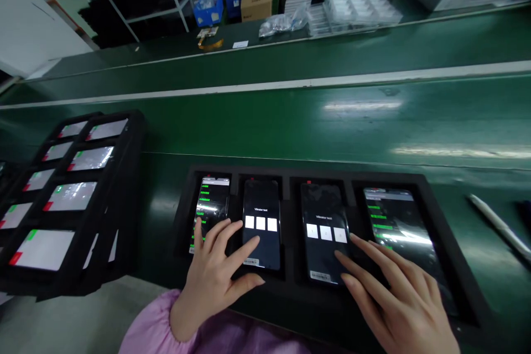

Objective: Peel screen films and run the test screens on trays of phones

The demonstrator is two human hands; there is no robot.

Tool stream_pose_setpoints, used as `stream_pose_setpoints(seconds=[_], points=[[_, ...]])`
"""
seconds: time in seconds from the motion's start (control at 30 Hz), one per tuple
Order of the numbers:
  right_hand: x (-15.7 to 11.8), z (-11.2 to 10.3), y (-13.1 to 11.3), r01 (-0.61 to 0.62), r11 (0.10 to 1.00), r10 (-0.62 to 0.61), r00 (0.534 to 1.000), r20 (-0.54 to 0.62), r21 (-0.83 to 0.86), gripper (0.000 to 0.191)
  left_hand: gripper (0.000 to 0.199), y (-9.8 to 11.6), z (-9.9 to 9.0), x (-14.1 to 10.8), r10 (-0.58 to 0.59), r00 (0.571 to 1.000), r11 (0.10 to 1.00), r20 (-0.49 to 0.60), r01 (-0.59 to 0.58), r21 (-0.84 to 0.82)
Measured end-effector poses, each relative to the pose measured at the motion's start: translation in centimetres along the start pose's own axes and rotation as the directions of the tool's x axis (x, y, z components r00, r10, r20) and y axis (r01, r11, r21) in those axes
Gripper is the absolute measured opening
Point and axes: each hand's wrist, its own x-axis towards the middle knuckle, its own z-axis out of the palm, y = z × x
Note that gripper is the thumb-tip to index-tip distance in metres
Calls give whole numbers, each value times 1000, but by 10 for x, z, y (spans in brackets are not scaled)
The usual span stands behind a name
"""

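Note:
Several smartphones lie face up in the cut-outs of a black foam tray (pixel 292 221). The far-left phone (pixel 214 193) and the far-right phone (pixel 398 215) show lists of green text. Both middle phones, the left one (pixel 263 193) and the right one (pixel 326 257), read "Vibrator test" above white squares. My left hand (pixel 215 265) is spread over the two left phones, its fingers apart. Over the right half of the tray, my right hand (pixel 398 293) has its fingers stretched out, with fingertips at the lower right of the right middle phone. Whether the fingertips touch the glass I cannot tell.
Stacked black trays (pixel 136 138) with several lit phones stand at the left. A white pen-like stick (pixel 500 227) lies at the right. Across the green bench, white plastic trays (pixel 360 3), a cardboard box (pixel 257 4) and a blue bin (pixel 208 9) stand at the back.

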Motion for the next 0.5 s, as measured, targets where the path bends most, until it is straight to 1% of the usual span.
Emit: stream_pose_setpoints(seconds=[0.13, 0.27, 0.4, 0.5], points=[[-1, 1, -1, -2, 1000, 2, 1000, 0, -2, 24, 52, -1, 0, 1, 26, 999, 999, 37, -27, 39], [-2, 0, -1, -3, 1000, 3, 1000, 1, -8, 22, 50, -2, 0, 1, 40, 999, 998, 34, -42, 40], [-2, -4, -1, -22, 1000, 22, 1000, 18, 3, 21, 45, 1, 2, 4, -4, 999, 1000, -34, 3, -13], [4, -5, -6, -87, 995, 86, 996, 23, 42, 19, 42, 3, 3, 5, -45, 996, 997, -76, 41, -58]])
